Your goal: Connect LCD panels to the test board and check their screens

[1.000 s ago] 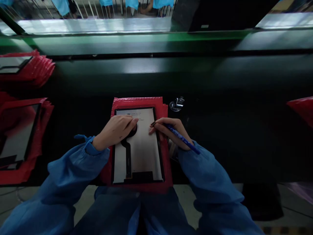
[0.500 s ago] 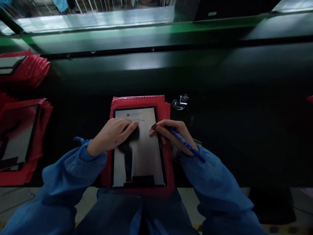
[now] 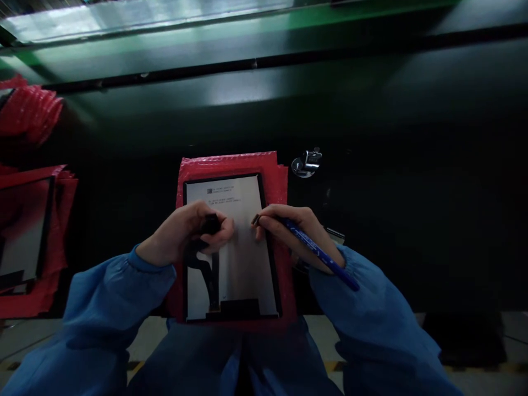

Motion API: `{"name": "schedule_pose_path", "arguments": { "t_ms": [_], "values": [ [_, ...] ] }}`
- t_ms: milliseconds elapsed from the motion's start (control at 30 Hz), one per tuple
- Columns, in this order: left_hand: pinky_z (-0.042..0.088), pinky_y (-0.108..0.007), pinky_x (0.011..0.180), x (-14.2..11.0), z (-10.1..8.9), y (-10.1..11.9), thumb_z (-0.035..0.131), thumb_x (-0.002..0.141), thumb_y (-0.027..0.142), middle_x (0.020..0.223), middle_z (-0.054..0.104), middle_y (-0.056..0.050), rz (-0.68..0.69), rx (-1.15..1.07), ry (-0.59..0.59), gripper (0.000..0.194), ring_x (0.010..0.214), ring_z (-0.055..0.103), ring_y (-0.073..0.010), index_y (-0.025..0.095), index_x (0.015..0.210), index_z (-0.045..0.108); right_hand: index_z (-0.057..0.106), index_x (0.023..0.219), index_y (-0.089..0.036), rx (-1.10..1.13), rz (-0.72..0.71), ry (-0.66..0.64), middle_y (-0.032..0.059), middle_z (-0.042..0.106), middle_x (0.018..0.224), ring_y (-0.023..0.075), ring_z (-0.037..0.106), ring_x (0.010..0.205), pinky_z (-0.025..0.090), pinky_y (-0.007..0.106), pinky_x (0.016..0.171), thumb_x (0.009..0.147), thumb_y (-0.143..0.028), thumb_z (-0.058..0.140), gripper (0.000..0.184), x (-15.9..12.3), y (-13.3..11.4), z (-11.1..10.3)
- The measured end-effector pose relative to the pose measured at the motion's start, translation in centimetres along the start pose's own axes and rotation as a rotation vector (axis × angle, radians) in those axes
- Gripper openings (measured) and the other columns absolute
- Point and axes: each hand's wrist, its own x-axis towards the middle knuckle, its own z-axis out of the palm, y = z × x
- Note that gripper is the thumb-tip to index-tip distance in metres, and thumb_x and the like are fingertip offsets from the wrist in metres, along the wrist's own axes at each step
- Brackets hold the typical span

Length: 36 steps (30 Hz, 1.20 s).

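A display panel lies back side up on red bubble-wrap bags in front of me. From its lower edge a black flex cable runs upward. My left hand is closed on this cable's upper end, lifting it off the panel's left half. Over the panel's right edge, my right hand carries a blue marker pen, tucked across the palm with its end toward the wrist. A small dark piece shows at the right thumb and index fingertips; its kind is unclear.
A chrome hand tally counter sits beyond the panel, to its right. At far left lie another panel on red bags and a further stack of red bags. Something metallic lies partly hidden behind my right wrist.
My left hand has turned from lying palm-down over the panel to gripping the flex cable's end, raising it. The right hand stays nearly in place with the pen. The view has tilted down slightly.
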Motion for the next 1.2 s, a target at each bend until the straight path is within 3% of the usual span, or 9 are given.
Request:
{"name": "schedule_pose_path", "arguments": {
  "t_ms": [67,167,300,467,600,933,1200],
  "values": [
    [0.031,-0.023,0.045,-0.3,0.5,0.0,0.054,0.084,0.037,0.053,0.041,0.001,0.043,0.096,0.067,0.035,0.047,0.038,-0.0084,0.017,0.055,0.049,0.069,0.090,-0.018,-0.037,0.006,-0.023,0.0017,0.068,0.071,0.0151,0.065,0.069,0.051,0.027,0.069,0.098,-0.033,0.057,0.021,-0.1,-0.2,0.0],
    [0.038,-0.020,0.051,-0.6,1.4,-0.3,0.061,0.090,0.029,0.059,0.056,0.001,0.163,0.363,0.214,0.024,0.053,0.048,-0.0076,0.015,0.070,0.063,0.069,0.086,-0.016,-0.103,0.016,-0.049,0.0001,0.063,0.066,0.0116,0.058,0.060,0.045,0.024,0.061,0.096,-0.029,0.057,0.020,-0.2,-0.4,-0.1],
    [0.042,-0.018,0.051,-0.2,2.2,-1.0,0.064,0.090,0.023,0.053,0.060,0.003,0.351,0.701,0.377,0.018,0.050,0.052,-0.0068,0.015,0.077,0.072,0.068,0.080,-0.015,-0.122,-0.010,-0.088,-0.0008,0.061,0.065,0.0098,0.054,0.058,0.042,0.023,0.059,0.094,-0.024,0.058,0.019,-0.3,-0.7,-0.2],
    [0.046,-0.018,0.052,0.2,2.3,-1.4,0.067,0.085,0.020,0.062,0.070,0.002,0.410,0.850,0.414,0.013,0.056,0.061,-0.0092,0.016,0.078,0.076,0.068,0.082,-0.014,-0.124,-0.035,-0.120,-0.0015,0.060,0.065,0.0086,0.052,0.057,0.041,0.021,0.058,0.094,-0.026,0.058,0.020,-0.3,-0.6,-0.1],
    [0.046,-0.018,0.051,-0.1,2.3,-1.3,0.067,0.084,0.019,0.059,0.068,0.003,0.461,0.890,0.476,0.013,0.052,0.058,-0.0083,0.017,0.075,0.077,0.067,0.081,-0.014,-0.152,-0.039,-0.090,-0.0011,0.061,0.067,0.0086,0.052,0.058,0.041,0.021,0.059,0.095,-0.026,0.057,0.021,-0.4,-0.4,0.0],
    [0.049,-0.015,0.054,0.0,2.6,-2.1,0.068,0.084,0.016,0.066,0.073,0.003,0.527,1.019,0.490,0.012,0.057,0.064,-0.0085,0.018,0.075,0.076,0.067,0.083,-0.014,-0.172,-0.060,-0.114,-0.0018,0.059,0.066,0.0084,0.053,0.059,0.040,0.020,0.060,0.095,-0.026,0.058,0.019,-0.5,0.0,0.0],
    [0.054,-0.020,0.062,-0.1,2.4,-1.7,0.066,0.088,0.027,0.077,0.077,-0.001,0.382,0.888,0.359,0.016,0.070,0.070,-0.0140,0.018,0.084,0.079,0.068,0.086,-0.014,-0.208,-0.068,-0.164,-0.0019,0.061,0.067,0.0085,0.055,0.061,0.042,0.020,0.062,0.095,-0.025,0.057,0.018,-0.4,-0.1,0.1]
  ]
}}
